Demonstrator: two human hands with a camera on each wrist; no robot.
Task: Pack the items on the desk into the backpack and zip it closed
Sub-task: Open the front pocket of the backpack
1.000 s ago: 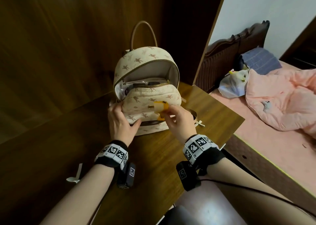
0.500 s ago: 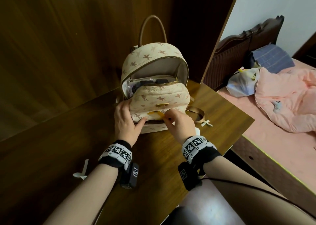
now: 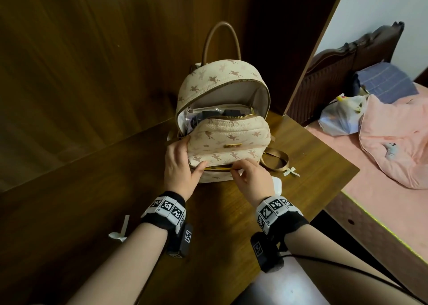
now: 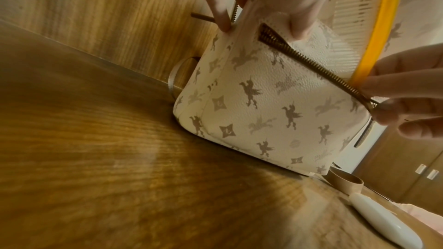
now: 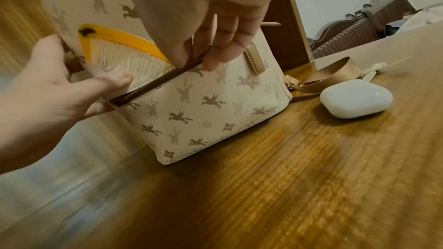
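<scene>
A cream backpack [image 3: 229,140] with a winged-horse print stands on the wooden desk [image 3: 92,189], its main compartment unzipped with a clear pouch [image 3: 208,114] of dark items inside. My left hand [image 3: 180,165] grips the left end of the lower front pocket, thumb at the open zip. My right hand [image 3: 252,177] pinches a yellow banana-shaped comb [image 5: 124,39] that sits partly inside that pocket; only a yellow strip of the comb [image 3: 218,169] shows from the head view. A white earbud case [image 5: 354,97] lies on the desk just right of the backpack.
The backpack's tan strap [image 3: 278,160] and a small white bow [image 3: 291,171] lie to the right near the desk's edge. Another white bow [image 3: 120,231] lies at the front left. Wood panelling stands behind; a bed with pink cloth [image 3: 393,142] is beyond the right edge.
My right hand has brought the comb down from the front of the backpack into the lower front pocket. My left hand has stayed on the pocket's left end.
</scene>
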